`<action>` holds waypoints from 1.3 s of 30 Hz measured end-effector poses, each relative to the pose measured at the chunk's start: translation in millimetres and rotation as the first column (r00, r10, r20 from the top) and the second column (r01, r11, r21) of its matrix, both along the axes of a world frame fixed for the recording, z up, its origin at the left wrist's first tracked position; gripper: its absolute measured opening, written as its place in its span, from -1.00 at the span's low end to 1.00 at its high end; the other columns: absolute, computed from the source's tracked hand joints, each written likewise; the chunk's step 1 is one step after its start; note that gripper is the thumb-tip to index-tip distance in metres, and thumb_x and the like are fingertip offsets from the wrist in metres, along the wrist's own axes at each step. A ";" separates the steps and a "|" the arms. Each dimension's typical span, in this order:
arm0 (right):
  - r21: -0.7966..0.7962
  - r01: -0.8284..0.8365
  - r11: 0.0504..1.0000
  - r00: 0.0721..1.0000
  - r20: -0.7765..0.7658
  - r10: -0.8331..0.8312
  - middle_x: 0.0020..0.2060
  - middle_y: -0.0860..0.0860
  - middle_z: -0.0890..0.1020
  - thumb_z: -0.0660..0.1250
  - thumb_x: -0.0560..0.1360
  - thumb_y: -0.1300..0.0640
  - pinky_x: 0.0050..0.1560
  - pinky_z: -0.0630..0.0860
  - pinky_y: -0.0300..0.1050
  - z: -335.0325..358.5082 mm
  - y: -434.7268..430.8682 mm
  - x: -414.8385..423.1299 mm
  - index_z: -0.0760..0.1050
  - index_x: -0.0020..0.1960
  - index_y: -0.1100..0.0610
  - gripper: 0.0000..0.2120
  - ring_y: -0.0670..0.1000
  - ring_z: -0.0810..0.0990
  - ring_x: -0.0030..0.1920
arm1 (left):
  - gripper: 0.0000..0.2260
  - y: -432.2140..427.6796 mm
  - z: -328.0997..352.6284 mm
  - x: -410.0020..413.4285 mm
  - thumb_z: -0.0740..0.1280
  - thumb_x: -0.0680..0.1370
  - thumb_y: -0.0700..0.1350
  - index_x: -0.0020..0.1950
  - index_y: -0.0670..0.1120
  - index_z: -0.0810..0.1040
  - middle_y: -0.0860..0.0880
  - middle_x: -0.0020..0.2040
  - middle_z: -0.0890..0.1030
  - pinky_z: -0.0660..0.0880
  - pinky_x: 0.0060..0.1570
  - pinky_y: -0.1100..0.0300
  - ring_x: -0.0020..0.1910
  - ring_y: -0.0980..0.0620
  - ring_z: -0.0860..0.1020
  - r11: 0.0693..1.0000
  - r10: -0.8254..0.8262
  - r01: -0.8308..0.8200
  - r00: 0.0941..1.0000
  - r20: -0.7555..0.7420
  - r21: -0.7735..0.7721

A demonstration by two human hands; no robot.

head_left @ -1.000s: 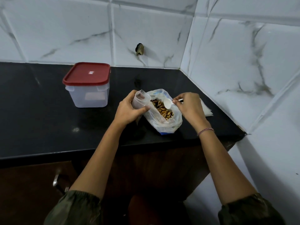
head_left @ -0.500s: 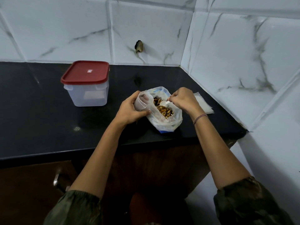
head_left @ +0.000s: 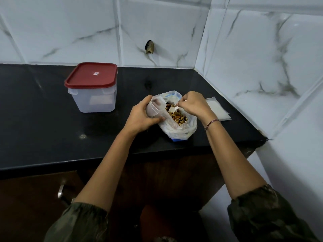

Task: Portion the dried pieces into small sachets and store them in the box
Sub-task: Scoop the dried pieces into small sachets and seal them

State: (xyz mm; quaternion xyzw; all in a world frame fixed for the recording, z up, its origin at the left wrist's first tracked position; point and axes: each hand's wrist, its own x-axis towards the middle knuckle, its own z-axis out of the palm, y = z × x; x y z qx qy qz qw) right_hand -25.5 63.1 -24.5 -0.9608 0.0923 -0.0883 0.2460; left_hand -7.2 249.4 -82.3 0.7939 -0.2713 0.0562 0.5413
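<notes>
Black counter [head_left: 43,119], golden-brown dried pieces [head_left: 176,116]

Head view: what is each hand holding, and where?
Left hand grips the sachet around its body; right hand pinches the spoon by its handle.

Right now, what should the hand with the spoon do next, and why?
Probably lift a spoonful and tip it into the sachet. The right hand has the spoon down in the bag of dried pieces, and the left hand holds the sachet open right beside it.
</notes>
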 end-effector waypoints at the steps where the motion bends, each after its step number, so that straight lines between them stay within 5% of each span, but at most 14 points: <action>1: -0.008 -0.010 1.000 1.000 -0.009 0.010 -0.03 0.18 0.66 0.29 0.47 0.21 -0.16 0.53 -0.05 1.3 1.9 0.6 0.61 -0.03 0.34 -0.78 0.11 0.62 -0.05 | -0.52 -0.4 -0.6 0.6 0.56 0.33 -0.11 0.18 -0.10 0.48 0.08 0.01 0.58 0.55 0.10 0.05 0.04 0.10 0.56 1.000 0.003 -0.003 1.000 0.003 0.004; 5: 0.018 -0.040 0.999 0.993 -0.109 0.042 -0.11 0.15 0.65 0.31 0.46 0.22 -0.43 0.32 -0.20 9.8 4.6 5.5 0.56 -0.06 0.38 -0.80 0.00 0.47 -0.35 | -0.52 -1.3 -3.6 1.7 0.57 0.31 -0.07 0.16 -0.07 0.50 0.06 0.04 0.59 0.54 0.11 0.02 0.05 0.09 0.56 0.999 0.022 -0.023 1.000 0.017 0.030; 11: 0.266 0.041 0.963 0.989 -0.148 -0.001 -0.38 0.07 0.40 0.32 0.50 0.18 -0.40 0.28 -0.21 3.5 0.9 5.7 0.55 0.05 0.40 -0.72 -0.06 0.32 -0.42 | -0.51 -1.9 -4.3 3.2 0.57 0.29 -0.01 0.15 -0.01 0.48 0.06 0.08 0.58 0.54 0.11 0.00 0.09 0.07 0.55 0.998 0.035 -0.036 0.999 0.016 0.057; 19: 0.579 0.078 0.812 0.993 -0.118 -0.012 -0.45 -0.01 0.40 0.28 0.56 0.17 -0.56 0.25 -0.35 -12.0 -9.3 -3.3 0.54 -0.15 0.19 -0.86 -0.12 0.30 -0.48 | -0.51 -2.2 0.1 -2.2 0.57 0.32 -0.09 0.20 0.00 0.50 0.21 -0.01 0.55 0.42 -0.05 0.51 -0.01 0.30 0.52 0.999 0.048 -0.047 0.998 -0.037 0.021; 28: 0.729 0.084 0.680 0.996 -0.073 -0.045 -0.41 0.00 0.44 0.23 0.57 0.25 -0.52 0.33 -0.39 -13.4 -15.3 -7.0 0.54 -0.15 0.18 -0.83 -0.13 0.35 -0.44 | -0.50 -0.6 -1.7 1.0 0.58 0.30 -0.06 0.20 -0.06 0.56 0.05 0.06 0.62 0.51 0.07 0.24 0.07 0.12 0.57 0.998 0.060 -0.057 0.995 -0.081 0.032; 32: 0.827 0.096 0.554 0.995 -0.059 -0.084 -0.37 0.04 0.47 0.23 0.57 0.28 -0.44 0.41 -0.37 -9.8 -16.1 -12.5 0.52 0.01 0.29 -0.88 -0.12 0.41 -0.39 | -0.51 -0.2 -2.0 1.2 0.58 0.30 -0.08 0.19 -0.05 0.56 0.06 0.05 0.62 0.51 0.05 0.26 0.06 0.11 0.57 0.998 0.061 -0.059 0.994 -0.090 0.025; 39: 0.892 0.095 0.442 0.989 -0.036 -0.141 -0.36 0.05 0.48 0.25 0.57 0.27 -0.36 0.43 -0.33 -3.8 -19.3 -19.1 0.55 -0.03 0.29 -0.88 -0.12 0.42 -0.36 | -0.50 2.0 -0.2 1.9 0.53 0.31 -0.02 0.17 -0.06 0.45 0.08 0.02 0.55 0.51 -0.02 0.25 0.02 0.10 0.55 0.999 0.033 -0.034 0.998 -0.052 -0.018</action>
